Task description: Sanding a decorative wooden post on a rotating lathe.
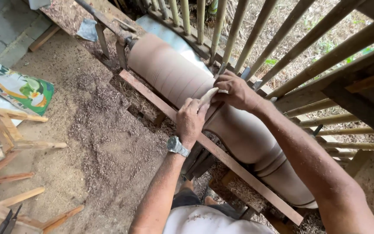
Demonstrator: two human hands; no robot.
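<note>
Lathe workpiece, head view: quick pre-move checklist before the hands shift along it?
1. Both hands on the strip: left hand and right hand pinch the pale strip: ok.
2. Strip on the wooden workpiece: ok.
3. Left hand over the rest bar: ok.
4. Wristwatch clear of the wood: ok.
5. Workpiece spinning or stopped: cannot tell.
6. Floor heaped with shavings: not ok.

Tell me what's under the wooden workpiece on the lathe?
Under the wooden workpiece run a long tool-rest bar, frame pieces and sawdust. The workpiece covers whatever lies directly below.
</note>
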